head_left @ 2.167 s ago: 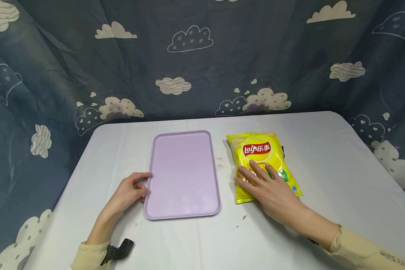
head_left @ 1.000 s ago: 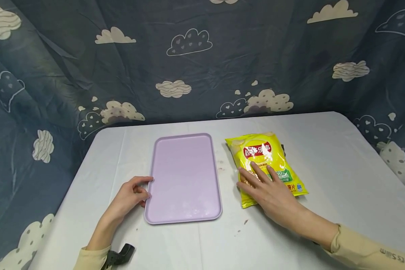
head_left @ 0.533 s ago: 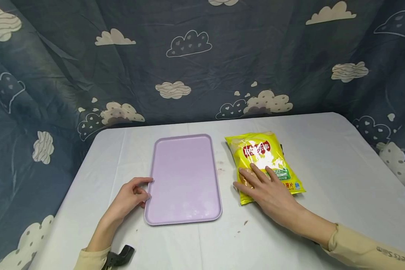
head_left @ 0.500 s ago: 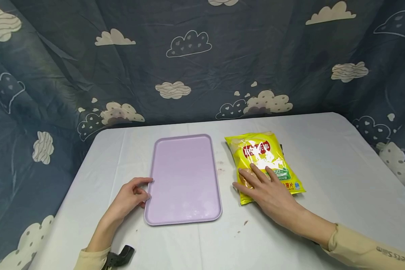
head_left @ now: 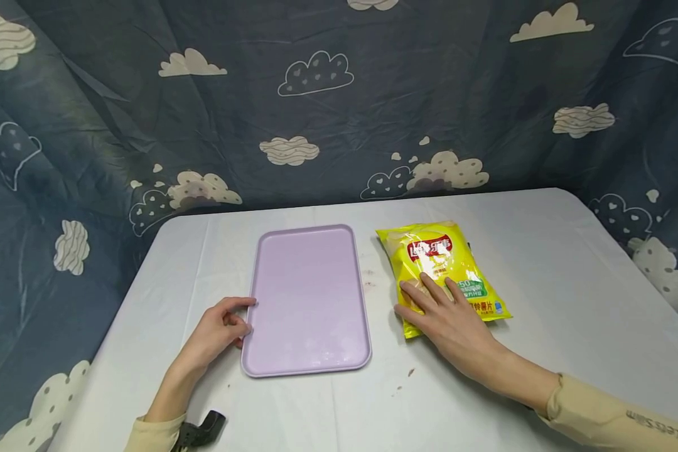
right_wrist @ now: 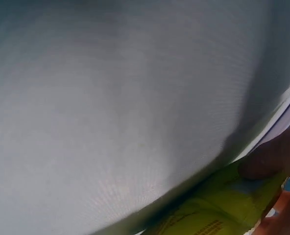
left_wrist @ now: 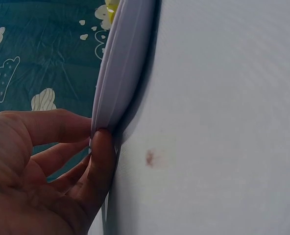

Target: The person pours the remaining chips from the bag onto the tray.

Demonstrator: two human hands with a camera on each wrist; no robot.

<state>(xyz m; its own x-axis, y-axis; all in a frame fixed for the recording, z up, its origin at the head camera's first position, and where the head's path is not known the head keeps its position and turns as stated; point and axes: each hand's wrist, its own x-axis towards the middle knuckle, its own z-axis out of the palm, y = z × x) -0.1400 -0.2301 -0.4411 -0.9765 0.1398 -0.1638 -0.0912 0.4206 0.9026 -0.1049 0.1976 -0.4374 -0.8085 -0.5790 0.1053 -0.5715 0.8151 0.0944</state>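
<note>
A pale purple tray (head_left: 307, 295) lies on the white table, its long sides running away from me. At its left rim my left hand (head_left: 215, 333) pinches the edge; in the left wrist view a fingertip (left_wrist: 81, 128) and the thumb (left_wrist: 103, 152) meet at the tray wall (left_wrist: 125, 63). To the right lies a yellow Lay's potato chip bag (head_left: 432, 251). My right hand (head_left: 457, 329) rests on the lower part of the bag with fingers spread and fairly straight. Up close in the right wrist view, a digit (right_wrist: 262, 164) presses the bag's side (right_wrist: 223, 200).
Behind the table (head_left: 542, 251) hangs a dark curtain (head_left: 328, 113) with cloud prints. A small dark thing shows at the bag's upper right edge. Brownish marks dot the cloth. A black wrist mount (head_left: 203, 430) sits on my left wrist.
The bag has shifted and turned slightly under my right hand, its lower end first nearer me, then back a little. My left hand keeps its place at the tray's rim.
</note>
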